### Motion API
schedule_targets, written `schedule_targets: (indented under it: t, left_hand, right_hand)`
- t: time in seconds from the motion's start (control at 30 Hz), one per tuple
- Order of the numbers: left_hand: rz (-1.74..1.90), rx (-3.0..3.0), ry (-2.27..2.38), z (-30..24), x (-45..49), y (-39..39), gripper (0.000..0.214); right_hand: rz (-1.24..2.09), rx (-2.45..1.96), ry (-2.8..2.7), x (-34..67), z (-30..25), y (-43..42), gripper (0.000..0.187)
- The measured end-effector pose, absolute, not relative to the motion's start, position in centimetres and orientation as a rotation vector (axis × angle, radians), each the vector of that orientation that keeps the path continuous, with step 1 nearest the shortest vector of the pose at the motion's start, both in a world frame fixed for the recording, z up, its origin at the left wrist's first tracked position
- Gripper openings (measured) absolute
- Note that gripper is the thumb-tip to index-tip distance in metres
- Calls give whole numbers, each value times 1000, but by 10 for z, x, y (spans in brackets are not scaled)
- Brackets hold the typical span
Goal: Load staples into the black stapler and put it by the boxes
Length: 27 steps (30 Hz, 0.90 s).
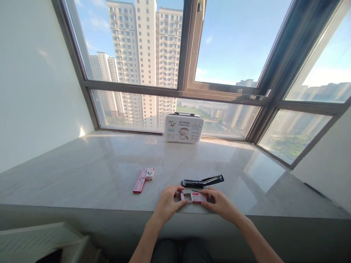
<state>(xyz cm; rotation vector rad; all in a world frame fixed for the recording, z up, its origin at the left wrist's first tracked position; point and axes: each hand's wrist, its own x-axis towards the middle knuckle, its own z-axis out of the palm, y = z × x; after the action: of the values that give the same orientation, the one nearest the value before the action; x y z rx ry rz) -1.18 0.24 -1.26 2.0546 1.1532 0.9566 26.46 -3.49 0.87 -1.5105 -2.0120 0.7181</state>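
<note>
Near the front edge of the sill I hold a small red-and-white staple box (196, 197) between both hands. My left hand (169, 203) pinches its left end, where the inner tray (187, 197) sticks out from the sleeve. My right hand (219, 203) grips the right end of the printed sleeve. Just beyond my fingers lies a black stapler (193, 183), its top arm (214, 180) swung open to the right. Whether staples are in the tray I cannot make out.
Several small red-and-white boxes (143, 174) lie together to the left on the marble sill (109, 175). A white case with cartoon prints (183, 128) stands against the window. At the lower left is a pale slanted object (46, 237). Walls bound both sides.
</note>
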Motion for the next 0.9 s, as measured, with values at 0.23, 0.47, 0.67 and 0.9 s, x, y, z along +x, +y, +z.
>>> schedule_targets:
  t: [0.23, 0.47, 0.67, 0.9]
  left_hand:
    - [930, 1922, 985, -6, -13, 5, 40]
    - [977, 1882, 981, -7, -16, 14, 35]
    - [1009, 1914, 1005, -5, -15, 10, 28]
    - [983, 2003, 1157, -7, -6, 5, 23]
  right_hand:
    - [665, -1493, -1964, 243, 3, -36, 43]
    - [660, -1501, -1919, 222, 1, -27, 43]
    - [747, -1452, -1878, 232, -1, -24, 47]
    - [692, -1461, -1872, 229, -11, -26, 41]
